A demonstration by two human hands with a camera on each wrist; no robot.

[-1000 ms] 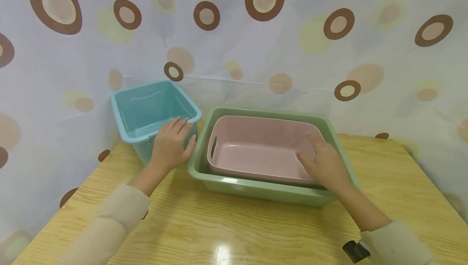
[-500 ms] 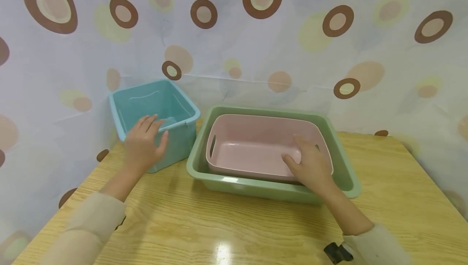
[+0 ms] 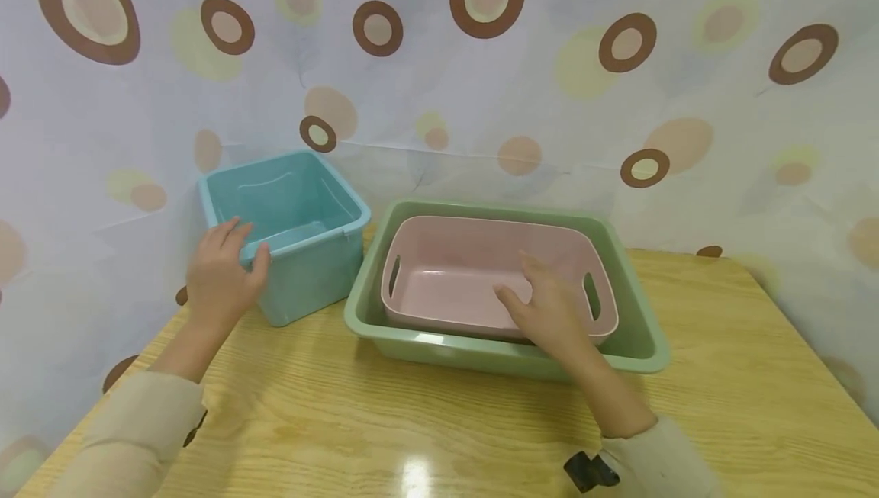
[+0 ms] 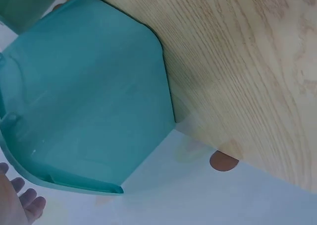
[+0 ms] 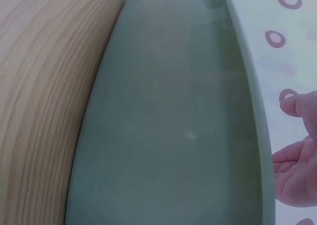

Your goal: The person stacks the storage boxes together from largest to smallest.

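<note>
In the head view a blue bin (image 3: 312,277) stands at the left, and my left hand (image 3: 223,273) is at its near left corner, fingers loosely extended over the rim. Whether it touches the rim I cannot tell. A pink basket (image 3: 453,296) lies inside a larger green tub (image 3: 474,357). Over the pink basket hovers my right hand (image 3: 549,311), thumb and fingers apart, holding nothing. The left wrist view shows the blue bin's side (image 4: 94,96) and fingertips (image 4: 29,200) beside its rim. Beyond the green tub's wall (image 5: 168,116), the right wrist view shows the right hand (image 5: 299,160).
A wooden table (image 3: 330,422) carries the containers. Behind them hangs a pale cloth (image 3: 426,101) with brown, pink and yellow circles. The blue bin and green tub stand close side by side near the cloth.
My left hand has moved left along the blue bin's near rim to its left corner. My right hand has shifted left over the pink basket, uncovering its right handle slot.
</note>
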